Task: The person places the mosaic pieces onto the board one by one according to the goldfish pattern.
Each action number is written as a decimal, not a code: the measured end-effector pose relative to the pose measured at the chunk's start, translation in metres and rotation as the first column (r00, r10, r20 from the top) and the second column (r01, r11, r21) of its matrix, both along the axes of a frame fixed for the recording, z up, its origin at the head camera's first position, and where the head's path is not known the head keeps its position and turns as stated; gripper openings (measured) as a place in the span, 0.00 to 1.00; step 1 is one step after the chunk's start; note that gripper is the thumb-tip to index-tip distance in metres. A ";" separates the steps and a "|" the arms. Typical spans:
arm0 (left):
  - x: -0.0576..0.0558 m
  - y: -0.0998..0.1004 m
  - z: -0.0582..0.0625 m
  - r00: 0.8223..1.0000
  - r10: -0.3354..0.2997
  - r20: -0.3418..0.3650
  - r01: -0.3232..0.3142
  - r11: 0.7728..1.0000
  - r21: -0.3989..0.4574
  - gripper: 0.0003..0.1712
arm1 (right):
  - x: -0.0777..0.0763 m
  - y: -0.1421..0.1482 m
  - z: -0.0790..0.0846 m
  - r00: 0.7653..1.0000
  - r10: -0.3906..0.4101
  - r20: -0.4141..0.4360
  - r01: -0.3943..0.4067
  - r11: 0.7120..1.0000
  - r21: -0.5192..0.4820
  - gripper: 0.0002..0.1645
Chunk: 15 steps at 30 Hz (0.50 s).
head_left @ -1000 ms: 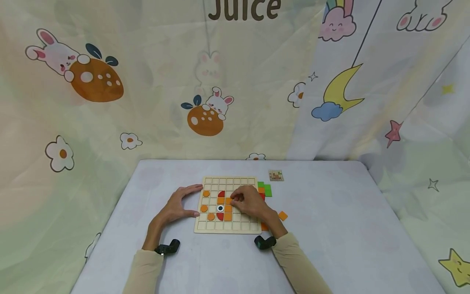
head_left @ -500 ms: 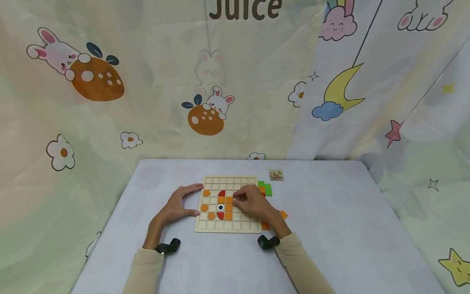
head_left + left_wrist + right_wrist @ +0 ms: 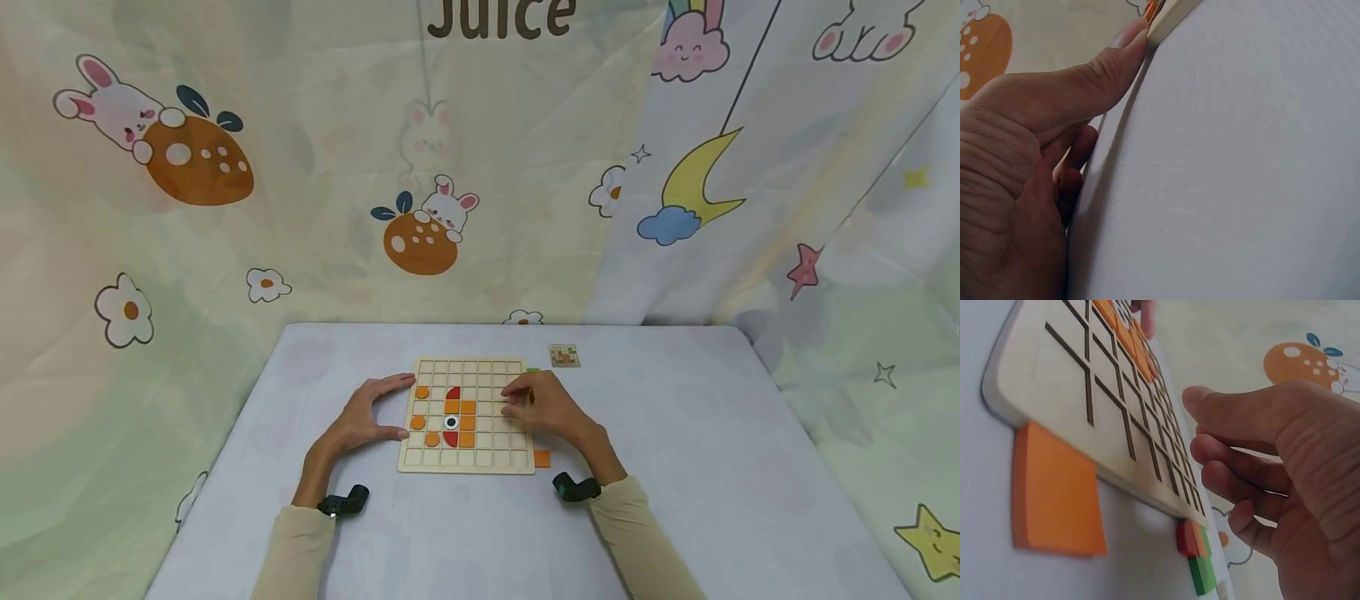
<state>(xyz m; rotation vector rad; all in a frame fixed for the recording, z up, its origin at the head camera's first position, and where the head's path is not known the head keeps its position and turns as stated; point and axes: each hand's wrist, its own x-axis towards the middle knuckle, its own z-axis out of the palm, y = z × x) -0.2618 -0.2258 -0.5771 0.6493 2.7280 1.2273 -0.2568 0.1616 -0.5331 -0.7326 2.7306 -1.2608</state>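
Note:
A pale wooden grid board (image 3: 497, 457) lies on the white table. My left hand (image 3: 363, 417) rests at its left edge, thumb and index finger spread along the side; in the left wrist view the thumb (image 3: 1100, 81) touches the board's corner. Above the board's right part hovers my right hand (image 3: 553, 407), fingers loosely bent with nothing between them. On the grid sit orange square tiles (image 3: 467, 422), a white tile with a black eye dot (image 3: 451, 422), red quarter-round tiles (image 3: 453, 393) and orange round tiles (image 3: 422, 392).
An orange square tile (image 3: 1057, 494) lies against the board's right edge. Farther along that edge are a red tile (image 3: 1186, 539) and green tiles (image 3: 1202, 573), mostly behind my right hand in the head view. A small picture card (image 3: 564, 356) lies behind the board.
My right hand has drawn back to the right from the orange tiles, uncovering grid squares and covering loose tiles at the edge. My left hand has stayed in place.

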 end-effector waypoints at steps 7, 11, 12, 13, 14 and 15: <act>0.000 0.000 0.001 1.000 -0.006 -0.003 0.006 1.000 0.002 0.56 | 0.001 0.021 -0.002 0.999 0.022 -0.028 -0.022 1.000 0.004 0.12; 0.000 0.000 0.002 1.000 -0.010 0.001 0.010 1.000 0.009 0.56 | 0.004 0.033 -0.003 1.000 0.001 -0.031 -0.001 1.000 0.021 0.11; 0.000 0.000 0.002 1.000 -0.012 -0.001 0.012 1.000 0.008 0.56 | 0.004 0.036 -0.003 1.000 -0.002 -0.031 0.003 1.000 0.026 0.11; 0.000 0.000 0.001 1.000 -0.012 -0.003 0.012 1.000 0.006 0.56 | 0.005 0.040 -0.003 1.000 -0.009 -0.026 0.010 0.999 0.033 0.11; 0.000 -0.001 0.001 1.000 -0.011 -0.007 0.011 1.000 0.002 0.56 | 0.006 0.043 -0.002 1.000 -0.013 -0.019 0.014 0.999 0.036 0.12; 0.000 -0.001 0.001 1.000 -0.011 -0.010 0.011 1.000 0.000 0.56 | 0.007 0.046 -0.001 1.000 -0.018 -0.009 0.018 0.999 0.039 0.12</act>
